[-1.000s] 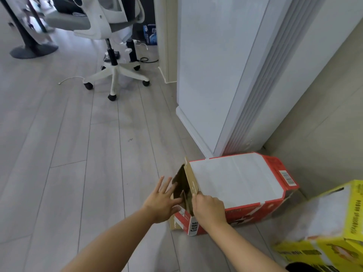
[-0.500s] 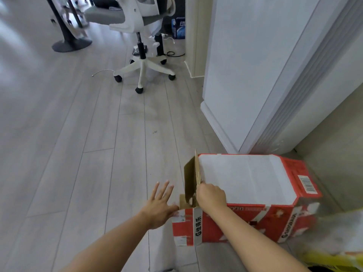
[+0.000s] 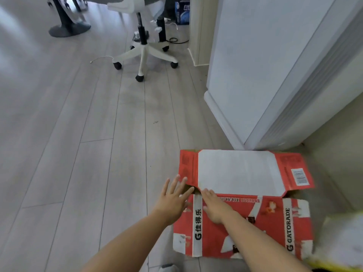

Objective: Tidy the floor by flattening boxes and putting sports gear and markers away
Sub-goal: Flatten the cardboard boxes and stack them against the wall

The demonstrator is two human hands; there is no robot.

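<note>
A red and white Gatorade cardboard box (image 3: 255,228) lies on the grey wood floor at the lower right, with its white top panel (image 3: 237,172) facing up. My left hand (image 3: 172,197) has spread, straight fingers at the box's left end, fingertips near the red end flap (image 3: 185,167). Flat on the box's near side rests my right hand (image 3: 214,207), its fingers reaching to the fold by the white panel. Neither hand grips anything.
A yellow box (image 3: 341,250), blurred, sits at the lower right corner next to the red one. A white standing unit (image 3: 265,75) and a wall hem the box in behind. A white swivel chair (image 3: 144,54), cables and a dark round stand base (image 3: 69,29) are farther back.
The upright brown end flap my right hand held has gone down flat. The box's near side now faces up more. Both hands have opened out onto it; the view has tilted downward.
</note>
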